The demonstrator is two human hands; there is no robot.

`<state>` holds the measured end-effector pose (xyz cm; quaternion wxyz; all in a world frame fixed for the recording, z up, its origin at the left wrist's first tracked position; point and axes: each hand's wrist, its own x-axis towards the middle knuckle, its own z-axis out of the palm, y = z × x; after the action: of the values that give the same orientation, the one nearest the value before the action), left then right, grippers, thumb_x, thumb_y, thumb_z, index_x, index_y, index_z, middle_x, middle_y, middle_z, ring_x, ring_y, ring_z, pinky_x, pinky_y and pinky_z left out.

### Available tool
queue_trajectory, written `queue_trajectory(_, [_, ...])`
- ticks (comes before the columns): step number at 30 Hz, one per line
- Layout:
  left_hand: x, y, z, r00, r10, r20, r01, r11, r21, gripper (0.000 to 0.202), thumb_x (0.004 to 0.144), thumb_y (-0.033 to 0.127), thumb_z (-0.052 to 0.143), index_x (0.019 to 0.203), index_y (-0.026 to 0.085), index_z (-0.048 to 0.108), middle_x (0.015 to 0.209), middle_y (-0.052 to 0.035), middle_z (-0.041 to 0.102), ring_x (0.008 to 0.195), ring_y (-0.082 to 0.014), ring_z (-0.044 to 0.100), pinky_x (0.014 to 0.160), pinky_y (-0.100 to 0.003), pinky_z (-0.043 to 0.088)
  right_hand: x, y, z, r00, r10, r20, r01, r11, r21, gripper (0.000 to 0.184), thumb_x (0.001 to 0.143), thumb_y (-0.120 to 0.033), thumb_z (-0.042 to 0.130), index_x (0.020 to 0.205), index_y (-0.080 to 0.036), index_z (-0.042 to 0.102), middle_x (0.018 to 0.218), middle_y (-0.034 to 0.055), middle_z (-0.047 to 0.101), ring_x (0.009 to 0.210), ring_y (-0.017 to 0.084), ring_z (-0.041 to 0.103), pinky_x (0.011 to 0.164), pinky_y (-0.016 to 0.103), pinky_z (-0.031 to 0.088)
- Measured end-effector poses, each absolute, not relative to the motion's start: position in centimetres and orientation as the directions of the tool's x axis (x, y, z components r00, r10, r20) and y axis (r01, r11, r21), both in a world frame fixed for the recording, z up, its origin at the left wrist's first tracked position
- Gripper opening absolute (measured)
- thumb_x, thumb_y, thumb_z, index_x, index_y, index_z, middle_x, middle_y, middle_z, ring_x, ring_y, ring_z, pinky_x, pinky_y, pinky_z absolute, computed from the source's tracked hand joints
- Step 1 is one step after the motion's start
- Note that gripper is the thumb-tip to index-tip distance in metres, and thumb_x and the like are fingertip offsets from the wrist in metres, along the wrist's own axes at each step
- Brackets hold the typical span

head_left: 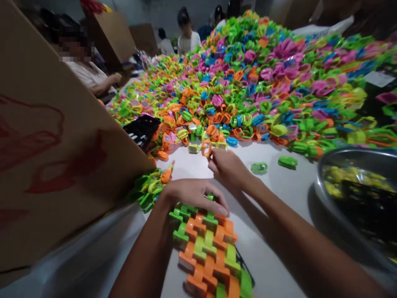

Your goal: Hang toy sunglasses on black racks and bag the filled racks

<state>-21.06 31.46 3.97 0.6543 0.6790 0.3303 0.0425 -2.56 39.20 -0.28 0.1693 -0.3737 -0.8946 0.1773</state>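
Rows of orange, green and yellow plastic toy watches (206, 252) stand packed together on a dark tray (245, 265) in front of me. My left hand (197, 194) lies over the far end of these rows, its thumb and fingers curled round a green toy watch (210, 198) that is partly hidden. Farther out, my right hand (228, 165) pinches an orange toy watch (206, 148) at the near edge of the big pile. Beside that one lie two yellow toy watches (194, 148) on the white table (242, 159).
A large heap of bright toy watches (235, 74) covers the far table. At left stands a cardboard box (62, 136), with a small pile (151, 188) beside it. A metal bowl (322, 165) holds yellow pieces at right. Two green watches (287, 162) lie apart. Other people (189, 39) sit beyond.
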Motion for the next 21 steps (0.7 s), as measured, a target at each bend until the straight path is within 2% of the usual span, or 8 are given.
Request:
queue_trajectory(2, [-21.3,31.8,3.7,0.800,0.491,-0.345,0.358,0.071,0.931,0.036,0.096,0.052,0.079,0.111,0.020,0.084,0.116,-0.0058,0.083,0.112,-0.0228,0.076,0.100,-0.025,0.054,0.7,35.6,-0.6,-0.582,0.800,0.149,0.563,0.528,-0.635,0.024,0.105,-0.024,0.039,0.113,-0.019,0.061,0.097,0.0075,0.073,0.084,0.022,0.065,0.077,0.032,0.047])
queue_trajectory(4, [-21.6,32.0,3.8,0.828,0.472,-0.302,0.326,0.032,0.945,0.032,0.098,0.048,0.078,0.110,0.020,0.085,0.116,-0.0063,0.083,0.113,-0.0229,0.075,0.101,-0.025,0.053,3.8,31.4,-1.2,-0.419,0.908,0.021,0.236,0.131,-0.963,0.011,0.094,-0.030,0.058,0.099,-0.022,0.063,0.087,0.0024,0.067,0.076,0.019,0.060,0.069,0.029,0.044])
queue_trajectory(6, [-21.8,32.0,4.5,0.836,0.464,-0.294,0.341,-0.019,0.940,0.027,0.101,0.043,0.075,0.114,0.021,0.084,0.120,-0.0059,0.082,0.117,-0.0224,0.075,0.103,-0.024,0.052,6.2,27.3,-2.0,-0.350,0.912,-0.212,-0.004,-0.228,-0.974,0.015,0.086,-0.030,0.072,0.093,-0.023,0.061,0.076,-0.0040,0.054,0.066,0.015,0.049,0.061,0.027,0.038])
queue_trajectory(8, [-21.9,31.7,5.6,0.819,0.488,-0.302,0.394,-0.096,0.914,0.026,0.104,0.039,0.071,0.120,0.023,0.083,0.126,-0.0040,0.081,0.121,-0.0208,0.073,0.104,-0.022,0.050,7.8,24.1,-2.6,-0.346,0.860,-0.375,-0.041,-0.413,-0.910,0.025,0.084,-0.033,0.082,0.097,-0.023,0.063,0.075,-0.0062,0.051,0.063,0.012,0.042,0.058,0.025,0.034])
queue_trajectory(10, [-21.7,30.9,6.9,0.789,0.527,-0.317,0.470,-0.185,0.863,0.028,0.105,0.039,0.068,0.124,0.025,0.082,0.132,-0.0019,0.080,0.125,-0.0198,0.072,0.105,-0.020,0.048,8.6,22.1,-3.0,-0.332,0.836,-0.437,0.023,-0.456,-0.890,0.033,0.085,-0.041,0.087,0.103,-0.022,0.067,0.079,-0.0053,0.055,0.064,0.012,0.044,0.057,0.025,0.035])
queue_trajectory(14, [-20.0,28.7,8.2,0.720,0.617,-0.319,0.591,-0.303,0.748,0.031,0.104,0.045,0.065,0.124,0.029,0.083,0.131,-0.0025,0.080,0.122,-0.0221,0.072,0.101,-0.023,0.048,8.9,21.1,-2.7,-0.392,0.857,-0.333,0.178,-0.285,-0.942,0.026,0.090,-0.043,0.084,0.100,-0.021,0.074,0.083,-0.0010,0.065,0.072,0.015,0.058,0.066,0.027,0.046])
queue_trajectory(18, [-17.2,27.5,7.4,0.662,0.665,-0.347,0.684,-0.345,0.643,0.044,0.106,0.052,0.053,0.093,0.023,0.083,0.092,-0.0074,0.079,0.087,-0.0215,0.070,0.083,-0.029,0.047,8.8,21.0,-2.5,-0.487,0.787,-0.379,0.163,-0.344,-0.925,0.028,0.087,-0.039,0.088,0.103,-0.023,0.073,0.073,-0.0041,0.065,0.055,0.012,0.059,0.055,0.025,0.046])
queue_trajectory(21, [-16.0,27.5,6.9,0.591,0.674,-0.443,0.766,-0.298,0.569,0.055,0.103,0.060,0.051,0.070,0.021,0.071,0.064,-0.0036,0.065,0.061,-0.0164,0.051,0.064,-0.032,0.035,8.7,20.6,-3.1,-0.507,0.718,-0.476,0.135,-0.480,-0.867,0.032,0.087,-0.041,0.088,0.107,-0.023,0.070,0.078,-0.0017,0.072,0.050,0.015,0.068,0.044,0.023,0.041])
